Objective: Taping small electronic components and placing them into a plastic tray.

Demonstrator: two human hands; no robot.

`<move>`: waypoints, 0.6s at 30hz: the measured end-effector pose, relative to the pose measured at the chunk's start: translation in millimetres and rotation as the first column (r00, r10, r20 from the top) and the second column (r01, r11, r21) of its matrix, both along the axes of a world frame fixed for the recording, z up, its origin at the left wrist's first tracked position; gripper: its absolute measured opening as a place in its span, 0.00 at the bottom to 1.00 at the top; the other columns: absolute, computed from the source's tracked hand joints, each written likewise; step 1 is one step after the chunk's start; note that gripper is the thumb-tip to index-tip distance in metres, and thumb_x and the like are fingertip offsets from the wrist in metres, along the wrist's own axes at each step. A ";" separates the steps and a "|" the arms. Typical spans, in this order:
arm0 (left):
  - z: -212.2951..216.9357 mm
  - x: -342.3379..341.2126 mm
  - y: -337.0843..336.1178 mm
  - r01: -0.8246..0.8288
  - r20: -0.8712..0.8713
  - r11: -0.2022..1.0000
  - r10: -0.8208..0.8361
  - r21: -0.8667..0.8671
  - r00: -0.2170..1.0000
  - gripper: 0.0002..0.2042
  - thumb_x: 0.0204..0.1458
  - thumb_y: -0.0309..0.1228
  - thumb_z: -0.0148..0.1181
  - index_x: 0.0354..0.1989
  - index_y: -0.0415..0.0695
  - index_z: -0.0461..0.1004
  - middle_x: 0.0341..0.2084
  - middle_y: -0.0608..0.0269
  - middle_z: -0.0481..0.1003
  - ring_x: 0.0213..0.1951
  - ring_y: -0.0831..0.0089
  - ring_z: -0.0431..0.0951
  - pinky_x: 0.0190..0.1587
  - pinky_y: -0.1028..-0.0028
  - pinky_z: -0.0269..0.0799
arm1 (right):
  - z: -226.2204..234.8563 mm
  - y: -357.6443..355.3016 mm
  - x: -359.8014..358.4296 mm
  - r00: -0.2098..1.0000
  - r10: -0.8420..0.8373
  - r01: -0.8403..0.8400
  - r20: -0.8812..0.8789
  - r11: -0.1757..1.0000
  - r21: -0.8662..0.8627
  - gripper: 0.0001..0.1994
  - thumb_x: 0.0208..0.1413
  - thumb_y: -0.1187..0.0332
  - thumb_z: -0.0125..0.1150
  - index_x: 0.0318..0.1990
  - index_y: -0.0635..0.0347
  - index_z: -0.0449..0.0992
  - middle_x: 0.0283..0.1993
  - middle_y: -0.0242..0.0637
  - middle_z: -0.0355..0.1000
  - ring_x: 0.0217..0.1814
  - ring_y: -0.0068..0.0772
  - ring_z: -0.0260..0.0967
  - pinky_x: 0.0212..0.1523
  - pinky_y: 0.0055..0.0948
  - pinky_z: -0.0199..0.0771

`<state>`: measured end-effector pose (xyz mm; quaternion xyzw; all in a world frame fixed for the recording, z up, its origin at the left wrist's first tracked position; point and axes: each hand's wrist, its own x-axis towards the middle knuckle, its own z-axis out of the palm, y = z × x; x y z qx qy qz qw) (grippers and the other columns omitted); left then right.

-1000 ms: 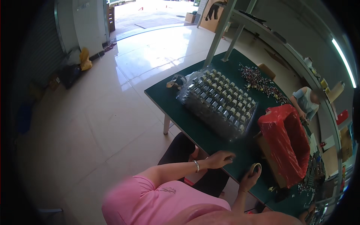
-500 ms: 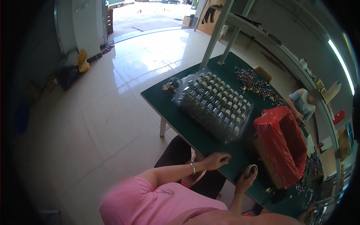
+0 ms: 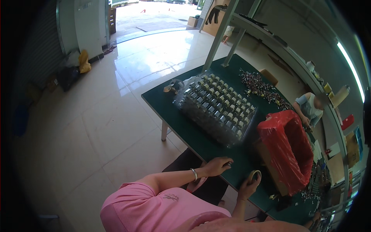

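My left hand, with a silver bracelet on its wrist, is closed at the near edge of the green table. A small shiny metal piece shows at its fingertips, too small to name more exactly. To its right my right hand grips a roll of tape over the tabletop, the ring standing up out of the fingers. Beyond my hands sits a clear plastic tray with many rows of small metal-and-cream blocks standing in it.
A box lined with a red plastic bag stands right of the tray. Loose small parts lie in a heap at the far side. Shelf posts rise from the table. Across it a co-worker bends over their hands.
The whole view has shifted slightly, so the table and its things appear a little further left. Both hands keep their holds, with hardly any movement over the table.
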<state>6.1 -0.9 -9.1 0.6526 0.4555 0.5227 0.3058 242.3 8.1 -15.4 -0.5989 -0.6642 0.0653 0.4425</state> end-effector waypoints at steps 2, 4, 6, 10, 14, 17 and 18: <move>3.5 0.5 2.2 -0.001 0.000 1.000 0.001 -0.005 1.000 0.12 0.53 0.28 0.61 0.45 0.40 0.73 0.35 0.52 0.76 0.37 0.58 0.78 0.41 0.67 0.72 | -4.5 4.2 3.6 1.000 0.025 -0.026 0.005 0.991 0.131 0.26 0.54 0.77 0.57 0.61 0.63 0.60 0.34 0.46 0.67 0.31 0.43 0.66 0.34 0.35 0.67; 3.1 1.4 3.7 -0.009 0.000 1.000 0.009 -0.011 1.000 0.12 0.53 0.28 0.61 0.45 0.40 0.73 0.34 0.52 0.76 0.36 0.59 0.78 0.40 0.67 0.72 | -2.7 4.8 3.8 1.000 0.026 -0.025 -0.005 0.994 0.111 0.26 0.53 0.77 0.57 0.61 0.63 0.60 0.34 0.46 0.67 0.30 0.43 0.66 0.33 0.35 0.67; 1.7 4.3 4.9 -0.019 0.026 1.000 0.020 -0.011 0.999 0.12 0.53 0.29 0.62 0.44 0.40 0.73 0.33 0.52 0.76 0.35 0.60 0.78 0.39 0.67 0.72 | -2.7 6.0 5.4 1.000 0.027 -0.026 -0.015 0.996 0.089 0.26 0.53 0.78 0.57 0.61 0.63 0.60 0.34 0.46 0.67 0.30 0.42 0.66 0.33 0.35 0.67; 5.7 4.0 5.4 -0.028 0.020 0.999 0.029 -0.019 0.999 0.12 0.53 0.28 0.62 0.45 0.40 0.73 0.33 0.53 0.76 0.35 0.63 0.78 0.39 0.69 0.72 | -4.8 7.3 9.8 0.997 0.063 -0.059 -0.040 0.994 0.098 0.26 0.53 0.78 0.57 0.61 0.64 0.60 0.32 0.45 0.67 0.29 0.42 0.65 0.32 0.35 0.66; 8.6 2.9 -4.2 -0.030 0.027 0.999 0.031 -0.029 0.999 0.12 0.53 0.27 0.61 0.45 0.39 0.72 0.37 0.51 0.76 0.39 0.57 0.78 0.42 0.66 0.72 | -5.2 -1.1 11.6 0.989 0.110 -0.102 -0.099 0.991 0.084 0.27 0.52 0.79 0.57 0.61 0.66 0.60 0.29 0.43 0.67 0.28 0.38 0.65 0.30 0.33 0.66; 3.3 4.8 -3.0 -0.069 -0.024 0.997 0.070 0.038 0.997 0.13 0.53 0.26 0.61 0.47 0.41 0.73 0.36 0.55 0.76 0.35 0.66 0.78 0.38 0.69 0.71 | -11.4 -2.5 10.1 0.987 0.109 -0.099 -0.118 0.991 0.087 0.26 0.53 0.79 0.57 0.61 0.67 0.61 0.35 0.43 0.69 0.30 0.35 0.68 0.30 0.28 0.68; 4.4 5.1 -4.8 -0.077 -0.016 0.996 0.077 0.038 0.997 0.13 0.53 0.26 0.61 0.47 0.41 0.73 0.36 0.55 0.76 0.35 0.66 0.78 0.38 0.69 0.71 | -10.5 -6.3 9.7 0.992 0.097 -0.093 -0.085 0.994 0.051 0.26 0.53 0.80 0.57 0.61 0.67 0.61 0.37 0.44 0.69 0.32 0.36 0.69 0.31 0.28 0.70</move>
